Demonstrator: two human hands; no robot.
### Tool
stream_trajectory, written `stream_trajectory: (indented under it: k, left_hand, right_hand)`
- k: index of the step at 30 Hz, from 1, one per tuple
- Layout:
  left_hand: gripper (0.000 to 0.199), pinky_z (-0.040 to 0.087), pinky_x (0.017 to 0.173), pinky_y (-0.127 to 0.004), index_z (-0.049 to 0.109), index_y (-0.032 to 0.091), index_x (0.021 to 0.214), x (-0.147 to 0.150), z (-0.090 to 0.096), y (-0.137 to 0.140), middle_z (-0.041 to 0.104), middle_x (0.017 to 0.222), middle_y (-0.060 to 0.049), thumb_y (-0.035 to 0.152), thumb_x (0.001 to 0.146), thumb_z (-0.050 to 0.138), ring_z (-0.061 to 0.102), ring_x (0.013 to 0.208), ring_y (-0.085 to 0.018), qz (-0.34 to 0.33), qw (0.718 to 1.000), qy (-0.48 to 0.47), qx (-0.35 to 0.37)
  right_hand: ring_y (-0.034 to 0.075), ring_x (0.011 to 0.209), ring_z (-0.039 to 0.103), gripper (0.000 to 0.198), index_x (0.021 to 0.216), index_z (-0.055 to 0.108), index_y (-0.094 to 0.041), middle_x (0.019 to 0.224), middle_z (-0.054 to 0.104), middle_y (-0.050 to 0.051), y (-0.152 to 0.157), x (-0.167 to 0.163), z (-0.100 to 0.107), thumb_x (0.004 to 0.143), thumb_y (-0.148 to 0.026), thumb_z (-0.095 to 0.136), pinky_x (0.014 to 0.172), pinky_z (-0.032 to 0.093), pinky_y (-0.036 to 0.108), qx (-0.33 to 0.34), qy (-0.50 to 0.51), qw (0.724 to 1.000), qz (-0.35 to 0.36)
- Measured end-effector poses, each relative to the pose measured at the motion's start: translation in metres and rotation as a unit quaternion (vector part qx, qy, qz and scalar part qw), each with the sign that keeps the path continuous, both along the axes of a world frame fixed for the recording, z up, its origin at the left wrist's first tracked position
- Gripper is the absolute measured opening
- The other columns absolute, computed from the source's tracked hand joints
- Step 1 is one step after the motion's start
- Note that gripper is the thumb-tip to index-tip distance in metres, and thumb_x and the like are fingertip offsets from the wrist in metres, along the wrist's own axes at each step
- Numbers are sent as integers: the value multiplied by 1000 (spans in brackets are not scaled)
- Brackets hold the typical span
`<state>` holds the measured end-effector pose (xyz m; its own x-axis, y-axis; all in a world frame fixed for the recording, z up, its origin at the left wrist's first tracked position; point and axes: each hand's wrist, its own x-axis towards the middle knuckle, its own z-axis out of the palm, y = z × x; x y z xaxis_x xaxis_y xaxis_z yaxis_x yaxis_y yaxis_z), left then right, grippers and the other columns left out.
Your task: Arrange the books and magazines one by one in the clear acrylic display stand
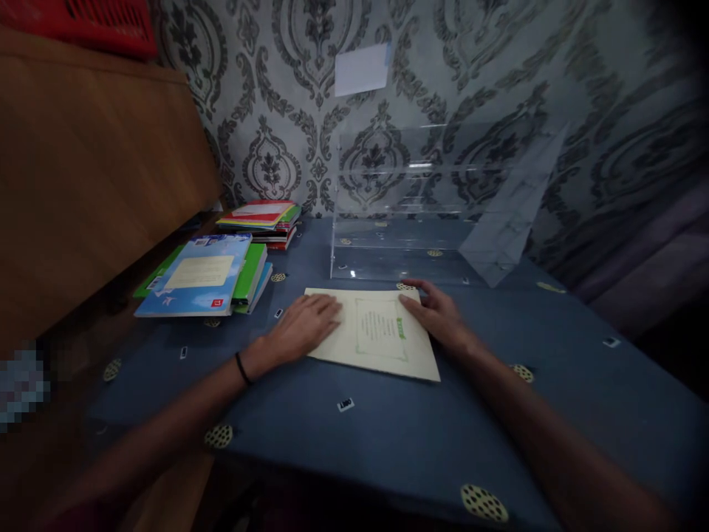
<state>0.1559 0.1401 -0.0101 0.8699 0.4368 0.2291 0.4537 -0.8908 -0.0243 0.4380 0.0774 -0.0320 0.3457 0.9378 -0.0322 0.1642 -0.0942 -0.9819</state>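
Here, the booklet (377, 332) fronts a transparent rack (437, 210).

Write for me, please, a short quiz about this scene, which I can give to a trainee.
1. True or false: the left hand, with a thin black band around its wrist, touches the flat, cream-coloured paper booklet.

2. Which thing stands behind the booklet?
A) the red plastic basket
B) the clear plastic rack with shelves
C) the brown wooden cabinet

3. Fill in: the light-blue rectangular book lies to the ____ of the booklet in the picture.

Key: 1 true; 2 B; 3 left.
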Motion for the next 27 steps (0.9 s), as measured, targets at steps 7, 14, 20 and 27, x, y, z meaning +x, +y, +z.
stream_trajectory:
  k: [7, 14, 20, 27]
  left_hand:
    - [38, 47, 105, -44, 54, 17, 134, 7, -5, 28, 63, 131, -11, 41, 105, 45, 57, 123, -27, 86, 993, -20, -76]
    - [47, 46, 96, -44, 56, 16, 129, 10, -4, 24, 61, 119, -11, 54, 102, 47, 55, 113, -29, 109, 994, -13, -11]
    - [60, 43, 92, -41, 57, 12, 123, 11, -4, 26, 59, 116, -14, 65, 99, 42, 54, 108, -30, 101, 992, -45, 55]
    - [56, 44, 93, -40, 58, 11, 116, 12, -2, 28, 58, 115, -13, 63, 99, 45, 53, 109, -29, 97, 994, -35, 25]
  right_hand:
    - [17, 49, 51, 55, 132, 60, -18, 57, 54, -3, -4, 2, 2, 90, -53, 56, 45, 37, 27, 73, -255, 964, 10]
    - [17, 50, 51, 51, 129, 63, -18, 59, 55, -2, -8, -2, 7, 95, -54, 52, 46, 41, 28, 127, -353, 927, -2]
    - [17, 54, 55, 49, 126, 67, -14, 68, 62, 2, -16, -13, 16, 95, -49, 51, 49, 44, 27, 150, -395, 905, -56]
    - [20, 50, 54, 53, 119, 68, -15, 58, 59, 2, -11, -14, 18, 91, -54, 46, 52, 44, 33, 57, -404, 912, -46]
